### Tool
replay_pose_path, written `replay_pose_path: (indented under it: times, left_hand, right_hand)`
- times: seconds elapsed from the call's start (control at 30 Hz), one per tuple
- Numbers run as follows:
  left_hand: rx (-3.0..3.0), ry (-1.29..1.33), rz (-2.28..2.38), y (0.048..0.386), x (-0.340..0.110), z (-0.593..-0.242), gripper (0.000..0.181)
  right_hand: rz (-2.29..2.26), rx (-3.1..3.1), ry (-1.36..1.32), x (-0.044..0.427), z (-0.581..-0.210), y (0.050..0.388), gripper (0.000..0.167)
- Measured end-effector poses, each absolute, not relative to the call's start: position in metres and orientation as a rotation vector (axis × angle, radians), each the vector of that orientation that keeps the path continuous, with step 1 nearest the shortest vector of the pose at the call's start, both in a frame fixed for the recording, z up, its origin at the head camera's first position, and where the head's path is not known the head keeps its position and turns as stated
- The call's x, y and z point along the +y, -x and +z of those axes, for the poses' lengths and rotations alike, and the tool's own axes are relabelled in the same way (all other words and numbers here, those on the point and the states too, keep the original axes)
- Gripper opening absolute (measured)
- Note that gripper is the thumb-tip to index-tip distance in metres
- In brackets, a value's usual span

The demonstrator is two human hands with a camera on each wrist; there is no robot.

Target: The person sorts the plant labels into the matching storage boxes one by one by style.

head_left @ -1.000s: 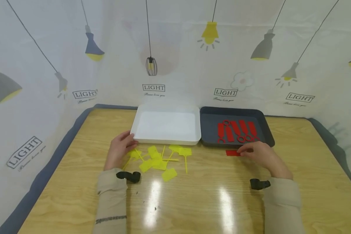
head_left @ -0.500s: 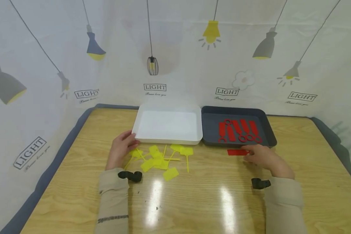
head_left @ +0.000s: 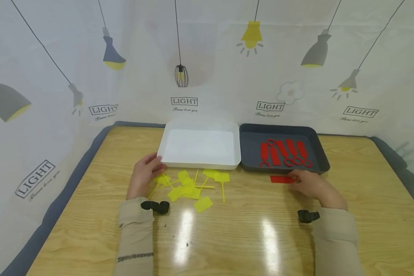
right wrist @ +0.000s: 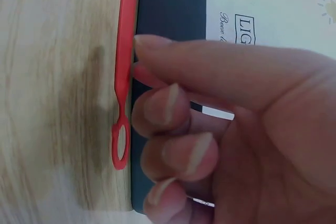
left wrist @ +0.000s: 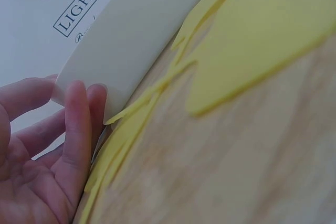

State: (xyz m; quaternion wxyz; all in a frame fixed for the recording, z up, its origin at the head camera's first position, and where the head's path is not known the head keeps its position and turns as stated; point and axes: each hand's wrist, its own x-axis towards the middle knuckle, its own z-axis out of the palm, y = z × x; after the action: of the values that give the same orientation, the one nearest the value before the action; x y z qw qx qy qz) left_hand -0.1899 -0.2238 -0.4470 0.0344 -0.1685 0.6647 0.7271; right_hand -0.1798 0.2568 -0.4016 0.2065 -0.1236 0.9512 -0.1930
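Observation:
At the near left corner of the white tray [head_left: 200, 166], my left hand [head_left: 144, 174] holds the wall, with fingers on both sides of it in the left wrist view. Yellow tags with thin stems [head_left: 187, 188] lie in a loose pile beside that hand. A red tag with a ring end [head_left: 279, 179] lies on the table in front of the dark tray [head_left: 252, 153]. My right hand [head_left: 312, 186] is at its ring end, fingers loosely bent; in the right wrist view the thumb tip [right wrist: 149, 43] is close against the tag [right wrist: 124, 40]. Firm contact is unclear.
Several red ring-ended tags [head_left: 284, 153] lie inside the dark tray, which stands right beside the white one. A curtain printed with lamps [head_left: 207, 57] hangs behind the wooden table [head_left: 227, 237]. Black wrist mounts sit at both sleeves.
My right hand has shifted right along the red tag, uncovering more of it. The left hand stays at the tray corner. The head view has shifted slightly.

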Motion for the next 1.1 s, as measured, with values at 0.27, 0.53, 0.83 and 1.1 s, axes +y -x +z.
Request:
replay_pose_path:
  times: [0.27,0.53,0.83,1.1]
  left_hand:
    - [2.033,0.536,2.201,0.185,-0.219,-0.433,0.052]
    - [2.021,0.537,2.215,0.187,-0.221,-0.439,0.053]
    - [2.055,0.533,2.216,0.193,-0.223,-0.451,0.056]
    - [2.057,0.562,2.209,0.195,-0.224,-0.453,0.056]
  right_hand:
    - [-0.545,2.666,0.314,0.255,-0.405,0.182,0.043]
    - [-0.477,2.688,0.277,0.247,-0.405,0.183,0.038]
    - [-0.462,2.683,0.281,0.241,-0.410,0.183,0.028]
    - [-0.486,2.672,0.275,0.235,-0.411,0.181,0.026]
